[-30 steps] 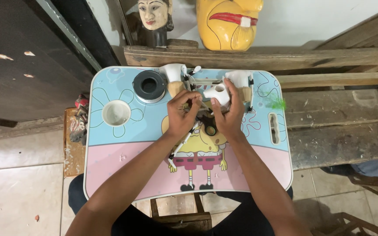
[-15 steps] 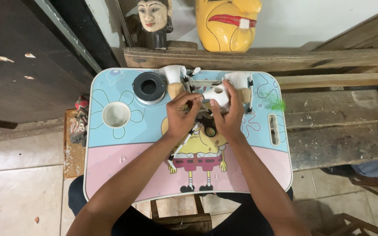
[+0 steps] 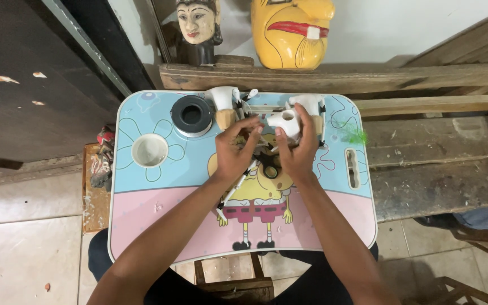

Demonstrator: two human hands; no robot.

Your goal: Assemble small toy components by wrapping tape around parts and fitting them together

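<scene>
White plastic part at the far middle of my cartoon-printed lap table, gripped by my right hand from its near side, left hand just beside it, fingertips pinching a small piece I cannot make out, black tape roll further left.

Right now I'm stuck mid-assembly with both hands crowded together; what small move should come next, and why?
Probably hold the small white carved figure steady in the right hand and let the left hand make the fine adjustment. Both hands meet at that piece above the cartoon-printed lap table, and other white pieces lie close behind.
</scene>
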